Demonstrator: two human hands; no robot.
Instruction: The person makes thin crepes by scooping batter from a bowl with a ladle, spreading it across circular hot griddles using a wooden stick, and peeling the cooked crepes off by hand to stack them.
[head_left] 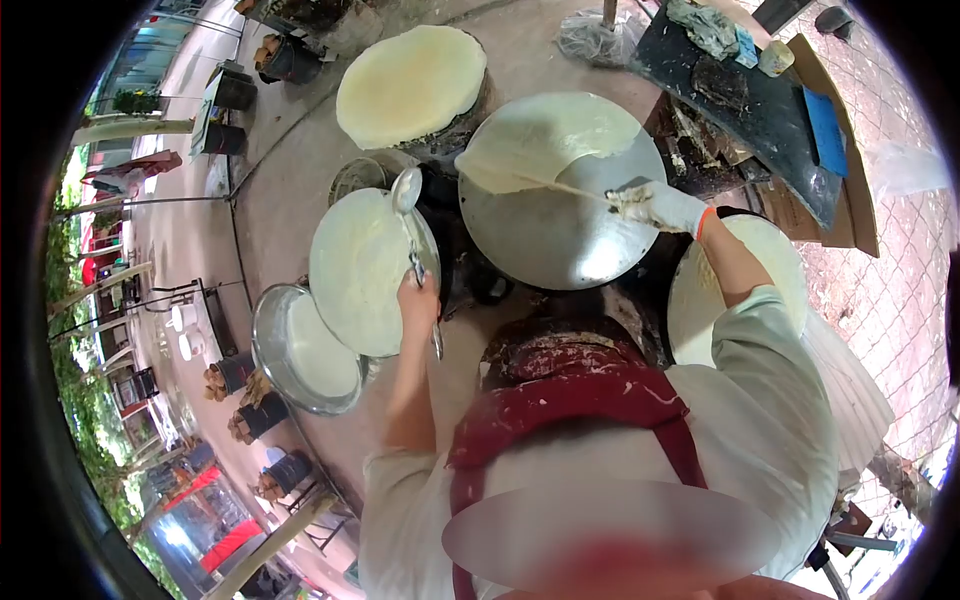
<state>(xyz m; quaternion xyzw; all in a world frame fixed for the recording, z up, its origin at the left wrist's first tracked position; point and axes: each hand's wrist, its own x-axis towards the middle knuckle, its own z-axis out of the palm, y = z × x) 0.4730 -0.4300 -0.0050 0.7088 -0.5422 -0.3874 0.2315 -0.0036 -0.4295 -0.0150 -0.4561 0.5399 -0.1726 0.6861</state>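
Observation:
My left hand is closed around the handle of a metal ladle, its bowl raised over the edge of a round pan with a pale surface. In a white glove, my right hand grips a long thin wooden stick, which reaches left across a large round griddle. Pale batter coats the far part of this griddle, while bare metal shows on the near side. A metal basin holding pale liquid batter stands at lower left, beside the pan.
Another round griddle with a pale yellow layer lies farther off. A pale round surface is under my right arm. A dark board at upper right bears a crumpled cloth and a blue sheet. Buckets stand along the left.

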